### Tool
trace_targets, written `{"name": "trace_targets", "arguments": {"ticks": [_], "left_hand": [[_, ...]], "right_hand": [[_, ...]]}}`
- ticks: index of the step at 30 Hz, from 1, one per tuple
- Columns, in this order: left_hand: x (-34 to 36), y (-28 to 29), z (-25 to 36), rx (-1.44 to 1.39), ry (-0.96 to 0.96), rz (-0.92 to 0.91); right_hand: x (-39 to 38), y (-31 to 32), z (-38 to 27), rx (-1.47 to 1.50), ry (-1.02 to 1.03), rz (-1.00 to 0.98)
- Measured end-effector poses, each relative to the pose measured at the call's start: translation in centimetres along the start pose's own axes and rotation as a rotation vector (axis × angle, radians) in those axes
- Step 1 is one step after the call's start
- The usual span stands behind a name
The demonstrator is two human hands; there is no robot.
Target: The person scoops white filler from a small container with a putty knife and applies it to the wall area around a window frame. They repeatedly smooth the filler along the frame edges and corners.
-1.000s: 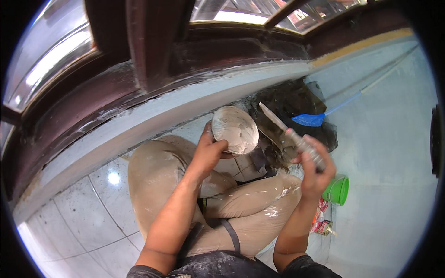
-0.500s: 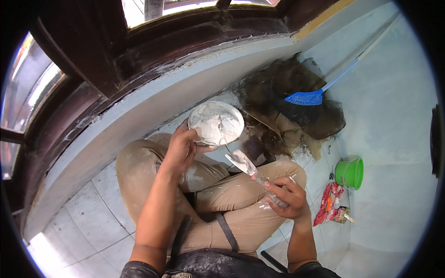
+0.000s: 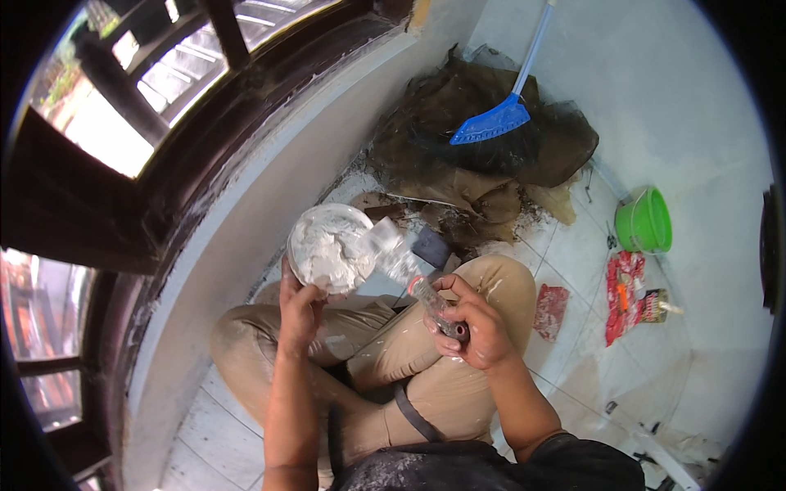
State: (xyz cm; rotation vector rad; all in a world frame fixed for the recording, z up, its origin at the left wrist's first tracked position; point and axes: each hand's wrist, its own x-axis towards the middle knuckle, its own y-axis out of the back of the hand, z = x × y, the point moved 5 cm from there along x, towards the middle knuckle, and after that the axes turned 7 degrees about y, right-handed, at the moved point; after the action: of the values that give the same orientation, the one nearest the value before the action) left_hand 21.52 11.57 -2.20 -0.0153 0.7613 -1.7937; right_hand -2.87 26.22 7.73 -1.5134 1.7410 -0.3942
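Observation:
My left hand is closed around the near side of a round white tub, tilted so its inside faces up at me. Lumpy white putty fills much of it. My right hand grips a putty knife by its dark, putty-smeared handle. The white-coated blade, blurred by motion, is at the tub's right rim; whether it touches the putty I cannot tell. Both hands are above my crossed legs in beige trousers spotted with white.
A crumpled brown sheet lies ahead against the low wall, with a blue broom on it. To the right stand a green bucket and a red plastic packet. Dark-framed windows line the left above a curved ledge.
The view has turned, shifting the room around me. My right hand has brought the putty knife up and left to the tub's rim. The tub remains in my left hand.

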Motion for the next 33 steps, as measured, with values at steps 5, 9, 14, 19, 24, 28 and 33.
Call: {"name": "trace_targets", "arguments": {"ticks": [5, 9, 14, 19, 24, 28, 33], "left_hand": [[-2.0, -0.9, 0.9, -0.009, -0.047, 0.025], [-3.6, -3.3, 1.9, 0.032, -0.091, 0.039], [-5.4, -5.7, 2.4, 0.035, -0.153, 0.103], [-5.4, -9.3, 2.9, 0.019, -0.246, 0.079], [-5.4, -11.5, 3.2, 0.167, -0.355, 0.102], [-5.6, -12.0, 2.7, 0.21, -0.43, 0.074], [-6.6, -12.3, 2.6, 0.275, -0.473, -0.024]], "right_hand": [[-0.6, 0.6, -2.6, -0.53, 0.227, 0.111], [-1.8, 0.9, -5.2, -0.866, 0.513, 0.088], [-2.6, 1.7, -8.0, -0.933, 0.739, 0.134], [-5.5, 2.0, -9.6, -0.857, 0.588, 0.155], [-6.3, 1.3, -9.0, -0.846, 0.512, 0.127], [-6.4, 1.5, -8.5, -0.844, 0.47, 0.128], [-5.8, 1.3, -7.7, -0.825, 0.431, 0.116]]}}
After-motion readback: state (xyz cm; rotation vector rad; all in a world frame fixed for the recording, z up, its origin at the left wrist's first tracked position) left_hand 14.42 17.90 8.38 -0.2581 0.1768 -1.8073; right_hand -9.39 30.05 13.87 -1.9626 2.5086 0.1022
